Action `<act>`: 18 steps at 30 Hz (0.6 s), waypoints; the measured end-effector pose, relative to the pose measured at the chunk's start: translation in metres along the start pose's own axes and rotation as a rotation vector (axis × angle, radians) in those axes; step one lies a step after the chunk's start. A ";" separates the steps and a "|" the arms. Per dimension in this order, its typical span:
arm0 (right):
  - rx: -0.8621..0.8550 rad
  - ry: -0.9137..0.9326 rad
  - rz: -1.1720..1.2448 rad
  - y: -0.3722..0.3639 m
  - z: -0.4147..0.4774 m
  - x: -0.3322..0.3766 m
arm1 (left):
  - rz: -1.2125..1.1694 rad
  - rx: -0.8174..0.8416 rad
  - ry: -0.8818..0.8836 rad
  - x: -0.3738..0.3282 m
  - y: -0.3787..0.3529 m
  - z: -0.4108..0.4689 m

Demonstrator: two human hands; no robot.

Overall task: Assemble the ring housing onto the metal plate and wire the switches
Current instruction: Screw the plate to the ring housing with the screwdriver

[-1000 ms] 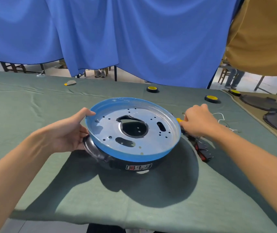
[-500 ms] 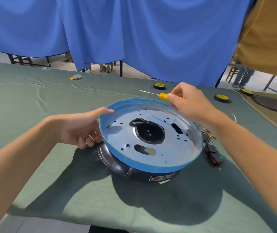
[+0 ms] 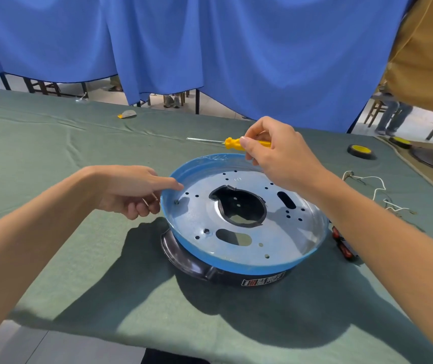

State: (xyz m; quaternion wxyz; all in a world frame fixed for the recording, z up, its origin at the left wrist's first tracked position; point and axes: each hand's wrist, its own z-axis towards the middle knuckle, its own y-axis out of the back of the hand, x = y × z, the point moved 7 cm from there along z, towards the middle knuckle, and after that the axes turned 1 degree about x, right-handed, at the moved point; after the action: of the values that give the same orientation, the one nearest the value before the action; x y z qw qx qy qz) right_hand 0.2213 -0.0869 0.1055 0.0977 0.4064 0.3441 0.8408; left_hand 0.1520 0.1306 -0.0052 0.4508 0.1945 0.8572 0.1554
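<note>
While pinching the yellow screwdriver (image 3: 239, 143) in the right hand (image 3: 281, 153), steadying the metal plate (image 3: 236, 227) rim with loosely curled left hand (image 3: 131, 190) fingers. Probably stiff, light, thin-edged; gripping best at the rim.

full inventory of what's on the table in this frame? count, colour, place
metal plate: 1, silver with blue rim, centre, on top of the ring housing
ring housing: 1, black, under the plate, on the cloth
screwdriver: 1, yellow handle, in the air past the plate's far rim
tape rolls: 2 at least, black and yellow, far right
switches: red and black, count unclear, right of the plate
string: 1, white, right of the plate
small object: 1, grey and yellow, far left
tablecloth: 1, green, covers the table
curtain: blue, behind the table
left hand: fingertip on the plate's left rim
right hand: grip shut on the screwdriver handle
</note>
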 end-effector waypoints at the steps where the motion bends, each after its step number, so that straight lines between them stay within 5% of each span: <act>1: -0.006 0.009 0.007 0.000 0.000 0.001 | 0.003 -0.001 -0.006 0.000 0.001 0.001; 6: -0.024 -0.023 0.270 0.000 0.001 0.005 | 0.023 -0.018 -0.088 0.001 0.007 0.005; 10: 0.010 -0.056 0.500 -0.009 0.009 0.012 | -0.166 -0.197 -0.209 -0.001 0.021 0.017; 13: 0.062 0.014 0.341 -0.024 0.016 0.023 | -0.376 -0.350 -0.357 -0.010 0.020 0.027; 18: 0.061 0.154 0.107 -0.045 0.022 0.040 | -0.658 -0.290 -0.532 -0.033 -0.001 0.047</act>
State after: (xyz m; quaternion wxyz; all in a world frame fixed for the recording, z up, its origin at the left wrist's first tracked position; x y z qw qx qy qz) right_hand 0.2066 -0.0245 0.1103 0.0137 0.3611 0.3540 0.8626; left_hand 0.2077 0.1181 -0.0076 0.7038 -0.1204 0.6969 0.0669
